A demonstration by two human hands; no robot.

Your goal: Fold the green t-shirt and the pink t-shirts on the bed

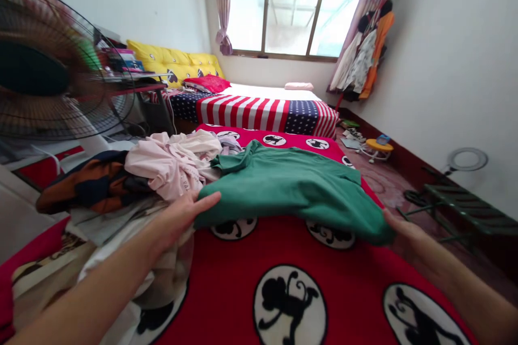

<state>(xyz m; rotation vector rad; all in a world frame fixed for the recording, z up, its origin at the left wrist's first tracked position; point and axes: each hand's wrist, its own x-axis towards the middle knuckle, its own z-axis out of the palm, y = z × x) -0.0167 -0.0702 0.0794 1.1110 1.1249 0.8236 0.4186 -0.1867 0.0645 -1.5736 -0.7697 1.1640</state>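
Observation:
A green T-shirt (pixel 283 183) is spread across the red blanket, its near edge lifted off the surface. My left hand (pixel 188 214) grips the shirt's near left corner, thumb on top and fingers hidden beneath the cloth. At the near right corner, my right hand (pixel 399 232) is closed on the fabric, slightly blurred. The shirt's sleeves and collar side lie toward the window. Just left of it rests a heap of clothes, with a pale pink garment (pixel 162 164) on top and an orange and navy one (pixel 97 183) beside it.
The red blanket (pixel 226 285) with monkey circles covers the surface before me. A large fan (pixel 36 70) stands close on the left. Behind is another bed with a striped, starred cover (pixel 246 110). A green folding rack (pixel 473 207) and a yellow stool (pixel 379 145) are at right.

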